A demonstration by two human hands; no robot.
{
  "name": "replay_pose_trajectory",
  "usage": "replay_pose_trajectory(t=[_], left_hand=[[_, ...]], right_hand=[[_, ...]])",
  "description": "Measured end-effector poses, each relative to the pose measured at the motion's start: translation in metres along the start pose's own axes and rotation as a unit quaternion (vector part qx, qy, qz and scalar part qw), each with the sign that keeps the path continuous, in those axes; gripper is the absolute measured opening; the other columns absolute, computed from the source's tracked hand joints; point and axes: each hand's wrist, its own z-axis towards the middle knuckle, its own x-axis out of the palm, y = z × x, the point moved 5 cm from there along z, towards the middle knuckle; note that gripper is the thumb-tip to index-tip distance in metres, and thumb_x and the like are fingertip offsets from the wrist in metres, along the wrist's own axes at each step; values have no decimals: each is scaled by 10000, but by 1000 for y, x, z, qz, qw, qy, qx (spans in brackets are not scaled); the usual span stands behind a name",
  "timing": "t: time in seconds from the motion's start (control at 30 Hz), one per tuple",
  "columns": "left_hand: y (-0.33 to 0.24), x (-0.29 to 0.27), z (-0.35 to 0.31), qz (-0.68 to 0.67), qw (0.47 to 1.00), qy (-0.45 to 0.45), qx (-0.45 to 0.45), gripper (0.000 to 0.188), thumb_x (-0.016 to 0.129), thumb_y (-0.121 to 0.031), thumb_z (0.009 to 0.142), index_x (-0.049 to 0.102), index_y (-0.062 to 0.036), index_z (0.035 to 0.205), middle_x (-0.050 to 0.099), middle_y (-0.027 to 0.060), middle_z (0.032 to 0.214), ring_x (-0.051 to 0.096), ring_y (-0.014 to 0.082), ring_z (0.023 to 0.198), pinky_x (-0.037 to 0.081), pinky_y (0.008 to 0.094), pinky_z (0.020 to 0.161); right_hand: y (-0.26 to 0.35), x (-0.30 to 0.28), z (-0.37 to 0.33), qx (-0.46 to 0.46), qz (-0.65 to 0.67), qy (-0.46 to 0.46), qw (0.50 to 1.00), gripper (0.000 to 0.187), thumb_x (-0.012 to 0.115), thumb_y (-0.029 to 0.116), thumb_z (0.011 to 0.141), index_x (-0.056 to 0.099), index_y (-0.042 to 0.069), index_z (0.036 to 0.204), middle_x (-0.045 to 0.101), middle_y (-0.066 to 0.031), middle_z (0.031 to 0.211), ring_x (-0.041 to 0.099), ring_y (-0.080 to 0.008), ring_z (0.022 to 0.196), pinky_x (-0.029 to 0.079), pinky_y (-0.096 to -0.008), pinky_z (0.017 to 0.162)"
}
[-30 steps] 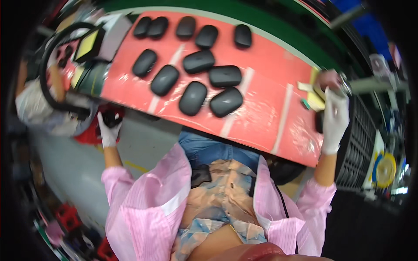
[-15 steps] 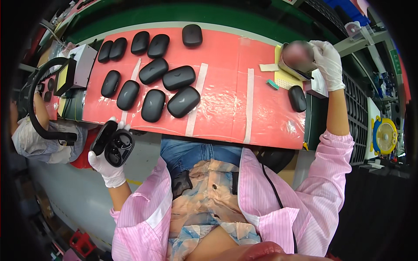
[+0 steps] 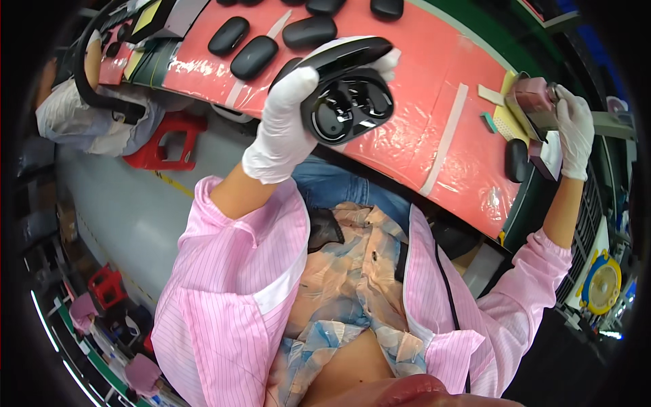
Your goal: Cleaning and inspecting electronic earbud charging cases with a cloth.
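Observation:
My left hand (image 3: pixel 281 122), in a white glove, grips an open black earbud case (image 3: pixel 347 112), its lid raised and glossy hollows facing me. The case is held up over the table's front edge. Whether earbuds sit in the hollows is hard to tell. At the table's right end, my gloved right hand (image 3: pixel 575 129) has its fingertips closed at the top of a pinkish container (image 3: pixel 534 93), by a small metallic part. A closed black case (image 3: pixel 517 161) lies just below that container. Several more closed cases (image 3: pixel 255 57) lie at the table's far left.
The table carries a red mat (image 3: pixel 407 129) with pale tape strips. A small green block (image 3: pixel 488 122) and a yellow pad (image 3: pixel 507 122) lie near the container. A black bent-neck lamp (image 3: pixel 85 88) stands left. Behind it another person's sleeve (image 3: pixel 88 125) shows near a red stool (image 3: pixel 169 139).
My left hand has lifted the open case up and rightward, closer to the camera. The view has turned, shifting the table. My right hand stays at the pinkish container.

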Motion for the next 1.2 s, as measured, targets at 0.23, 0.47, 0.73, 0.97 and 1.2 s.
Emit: replay_pose_trajectory(t=[0.23,0.47,0.73,0.97,1.2], left_hand=[[19,6,-7,4,999,-33,-27,792,443,-616,899,473,37,1346,597,199,1244,596,260,1145,494,371,981],[24,4,-8,8,999,-32,-41,803,495,-620,867,481,31,1338,582,197,1269,589,274,1157,504,377,967],[25,1,-6,150,986,-39,-59,956,420,-717,817,459,88,1332,575,275,1238,622,354,1093,515,407,956],[25,7,-10,98,987,-67,-105,947,409,-702,842,437,107,1334,593,305,1185,633,358,1070,535,403,931],[37,-3,-10,-100,985,-88,-107,865,571,-621,809,462,53,1339,562,226,1257,574,302,1144,467,384,993]], right_hand=[[227,26,-70,-270,332,-21,904,344,634,-48,766,678,44,1094,672,-66,937,616,-212,851,496,-308,754],[228,36,-86,-195,341,47,918,310,619,-104,706,711,54,956,591,-53,769,580,-215,737,476,-310,669],[239,49,-96,-278,186,12,942,266,691,-2,633,702,108,874,574,-46,772,569,-228,703,449,-353,630],[238,52,-89,-318,222,-60,920,302,688,-16,652,711,97,931,581,-47,793,563,-230,686,445,-341,630],[198,74,-112,-84,465,93,876,214,637,-57,771,702,17,960,624,-52,870,577,-135,774,446,-265,663]])
